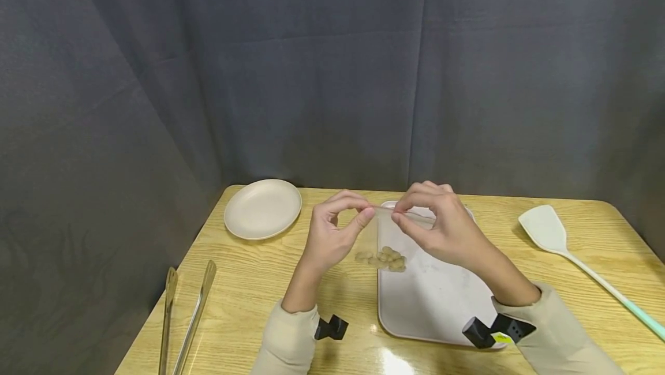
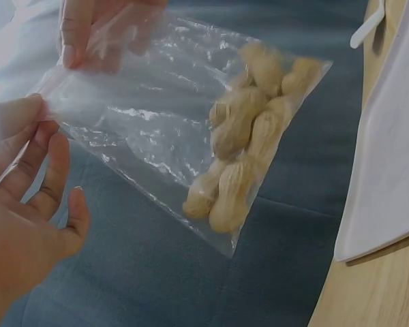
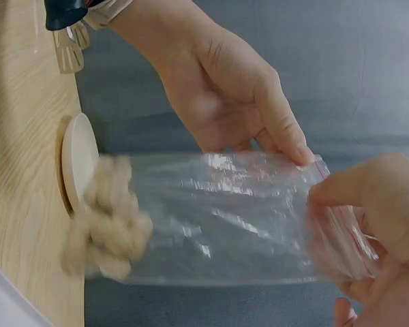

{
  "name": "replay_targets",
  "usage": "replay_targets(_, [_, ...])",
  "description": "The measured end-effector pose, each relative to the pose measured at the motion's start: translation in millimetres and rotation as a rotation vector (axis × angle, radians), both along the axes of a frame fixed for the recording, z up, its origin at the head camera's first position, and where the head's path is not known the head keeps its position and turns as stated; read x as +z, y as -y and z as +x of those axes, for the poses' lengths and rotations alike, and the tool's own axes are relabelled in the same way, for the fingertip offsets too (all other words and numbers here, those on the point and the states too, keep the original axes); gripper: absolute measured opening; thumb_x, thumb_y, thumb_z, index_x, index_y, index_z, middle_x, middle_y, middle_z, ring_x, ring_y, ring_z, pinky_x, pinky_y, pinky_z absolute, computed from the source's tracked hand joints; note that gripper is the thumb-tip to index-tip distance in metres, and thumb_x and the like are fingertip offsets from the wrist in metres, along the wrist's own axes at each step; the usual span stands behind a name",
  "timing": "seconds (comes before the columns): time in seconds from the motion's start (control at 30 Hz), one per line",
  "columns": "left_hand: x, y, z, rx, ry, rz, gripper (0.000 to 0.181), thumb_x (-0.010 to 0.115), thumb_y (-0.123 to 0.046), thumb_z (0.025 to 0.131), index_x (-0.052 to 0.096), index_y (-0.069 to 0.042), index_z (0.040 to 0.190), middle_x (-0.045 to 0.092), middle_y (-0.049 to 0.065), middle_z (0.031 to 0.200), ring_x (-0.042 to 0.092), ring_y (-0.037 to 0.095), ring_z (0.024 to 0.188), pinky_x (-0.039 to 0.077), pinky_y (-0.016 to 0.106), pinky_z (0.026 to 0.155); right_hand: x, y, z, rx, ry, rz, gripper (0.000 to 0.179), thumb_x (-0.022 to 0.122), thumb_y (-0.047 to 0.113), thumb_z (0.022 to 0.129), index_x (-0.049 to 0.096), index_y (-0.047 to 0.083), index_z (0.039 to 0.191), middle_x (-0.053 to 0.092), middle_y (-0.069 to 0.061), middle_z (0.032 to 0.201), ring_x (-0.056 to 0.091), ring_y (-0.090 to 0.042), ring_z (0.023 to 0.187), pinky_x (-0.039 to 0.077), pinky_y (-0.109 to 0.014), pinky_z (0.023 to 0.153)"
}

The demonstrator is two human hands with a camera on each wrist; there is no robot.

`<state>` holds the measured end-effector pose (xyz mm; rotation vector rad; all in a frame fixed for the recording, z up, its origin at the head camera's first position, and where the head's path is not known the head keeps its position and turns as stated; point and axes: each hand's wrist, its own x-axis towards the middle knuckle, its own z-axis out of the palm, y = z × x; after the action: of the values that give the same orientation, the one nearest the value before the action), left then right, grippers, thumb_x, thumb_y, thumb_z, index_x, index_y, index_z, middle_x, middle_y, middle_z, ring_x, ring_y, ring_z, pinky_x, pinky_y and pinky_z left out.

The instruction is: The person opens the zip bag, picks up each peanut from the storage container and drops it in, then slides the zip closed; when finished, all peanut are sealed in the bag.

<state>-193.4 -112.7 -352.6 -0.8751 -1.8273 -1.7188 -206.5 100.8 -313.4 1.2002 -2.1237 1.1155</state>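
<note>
A clear zip bag (image 2: 157,129) hangs upright between my two hands, its red-lined top edge uppermost in the head view. Several unshelled peanuts (image 2: 242,126) lie gathered at its bottom. My left hand (image 1: 332,228) pinches one top corner between thumb and fingertips. Farther along the same edge, my right hand (image 1: 441,231) pinches the zip strip with thumb and forefinger, as the right wrist view shows closely. The bag is held over the left edge of a pale rectangular tray (image 1: 436,306), raised above the table.
A round cream plate (image 1: 262,209) stands at the back left of the wooden table (image 1: 260,282). Metal tongs (image 1: 197,311) lie at the front left. To the right of the tray is a spatula (image 1: 545,229) with a mint-green handle end. Dark curtains (image 1: 312,75) enclose the table.
</note>
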Motion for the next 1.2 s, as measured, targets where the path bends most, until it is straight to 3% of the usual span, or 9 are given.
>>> replay_targets(0.6, [1.7,0.7,-1.7,0.002,-0.020,0.073,0.003,0.069,0.007,0.089,0.072,0.007,0.088,0.066,0.018,0.087,0.061,0.024,0.089,0.049,0.033,0.084,1.2,-10,1.3,-0.022,-0.011,-0.021,0.019,0.075,-0.002,0.080,0.074,0.017,0.083,0.067,0.014,0.082,0.059,-0.009,0.082,0.031,-0.034,0.071])
replay_targets(1.03, [0.6,1.1,-2.9,0.002,-0.024,0.091,0.014,0.071,-0.007,0.092,0.071,0.007,0.088,0.066,0.017,0.087,0.061,0.022,0.088,0.049,0.032,0.083,-0.9,-19,4.8,-0.022,-0.001,-0.046,0.020,0.077,-0.003,0.079,0.076,0.016,0.084,0.068,0.013,0.083,0.057,-0.009,0.082,0.031,-0.034,0.074])
replay_targets(1.2, [0.8,2.0,-2.3,0.003,-0.036,0.108,0.013,0.071,-0.004,0.091,0.071,0.008,0.089,0.065,0.018,0.087,0.061,0.022,0.087,0.050,0.031,0.082,-3.1,-24,5.6,-0.041,-0.019,-0.054,0.022,0.079,-0.003,0.077,0.076,0.018,0.085,0.068,0.013,0.083,0.058,-0.009,0.083,0.032,-0.032,0.074])
